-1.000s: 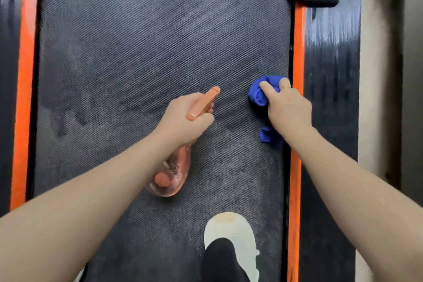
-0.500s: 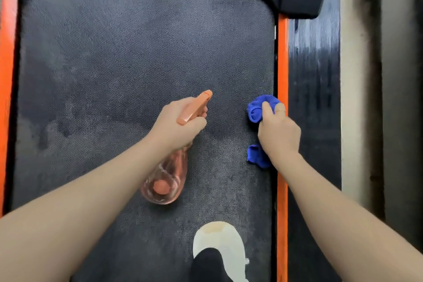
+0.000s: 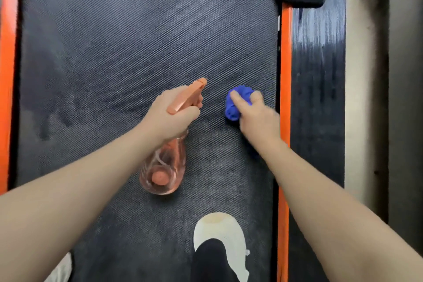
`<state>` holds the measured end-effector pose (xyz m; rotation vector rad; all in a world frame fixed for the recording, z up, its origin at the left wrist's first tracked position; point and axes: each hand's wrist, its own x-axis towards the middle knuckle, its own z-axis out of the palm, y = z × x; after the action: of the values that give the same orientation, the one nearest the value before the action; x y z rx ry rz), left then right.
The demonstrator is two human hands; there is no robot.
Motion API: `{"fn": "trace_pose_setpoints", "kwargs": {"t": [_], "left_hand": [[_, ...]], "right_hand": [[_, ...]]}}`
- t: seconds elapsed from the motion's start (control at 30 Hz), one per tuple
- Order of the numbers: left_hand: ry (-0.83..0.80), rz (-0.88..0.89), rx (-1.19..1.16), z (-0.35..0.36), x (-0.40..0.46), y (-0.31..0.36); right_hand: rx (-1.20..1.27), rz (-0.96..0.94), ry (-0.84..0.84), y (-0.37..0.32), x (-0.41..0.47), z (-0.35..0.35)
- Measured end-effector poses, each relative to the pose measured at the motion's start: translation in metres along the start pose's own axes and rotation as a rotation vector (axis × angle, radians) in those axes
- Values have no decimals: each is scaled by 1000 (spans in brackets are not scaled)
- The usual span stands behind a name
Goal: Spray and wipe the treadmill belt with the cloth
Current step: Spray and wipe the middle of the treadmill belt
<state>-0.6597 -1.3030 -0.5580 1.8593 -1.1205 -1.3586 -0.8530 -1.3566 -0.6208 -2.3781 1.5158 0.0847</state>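
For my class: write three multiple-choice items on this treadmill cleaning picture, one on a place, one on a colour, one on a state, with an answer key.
1. Where is the cloth?
A. on the belt near its right edge
B. on the floor
C. on the left rail

2. What colour is the spray bottle's nozzle?
A. green
B. orange
C. white

3. What is the left hand doing?
A. resting flat
B. hanging idle
C. gripping the spray bottle

Key: A, the right hand holds it on the belt beside the orange rail; B, the nozzle is orange; C, its fingers curl round the bottle's neck.
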Motion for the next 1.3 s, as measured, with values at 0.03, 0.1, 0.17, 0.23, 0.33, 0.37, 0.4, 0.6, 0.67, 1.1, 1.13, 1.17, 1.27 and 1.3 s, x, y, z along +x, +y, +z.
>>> {"fn": "trace_pose_setpoints", "kwargs": {"t": [0.03, 0.1, 0.17, 0.23, 0.33, 0.37, 0.4, 0.6, 0.67, 1.1, 1.13, 1.17, 1.27, 1.3], "left_hand": [[8, 5, -5, -1, -2, 0], [23, 9, -18, -4, -5, -1], [33, 13, -8, -4, -9, 2], [32, 45, 23, -8, -11, 2], [3, 104, 52, -16, -17, -1], [6, 105, 63, -19, -19, -2], [23, 84, 69, -22, -22, -3], [195, -31, -45, -29, -34, -9], [195, -11, -11, -30, -40, -10], [204, -33, 86, -62, -52, -30], [197, -22, 106, -64, -54, -32], [189, -2, 124, -67, -56, -34], [178, 22, 161, -73, -64, -42], [190, 12, 161, -74, -66, -45]], "right_hand": [[-23, 140, 4, 7, 9, -4], [24, 392, -52, 11, 18, -4], [68, 444, -24, -10, 19, -2], [114, 315, -48, -44, 14, 4], [42, -68, -252, -83, -5, 14], [-1, -157, -271, -80, -7, 13], [-34, -176, -243, -70, -3, 10], [43, 219, -81, -33, 28, 1], [116, 36, -199, -66, 8, 17], [67, 53, -119, -86, 22, 13], [90, -15, -160, -104, 13, 21], [109, -79, -198, -122, 3, 30], [169, -84, -253, -143, -7, 43], [179, -78, -251, -142, -6, 43]]}}
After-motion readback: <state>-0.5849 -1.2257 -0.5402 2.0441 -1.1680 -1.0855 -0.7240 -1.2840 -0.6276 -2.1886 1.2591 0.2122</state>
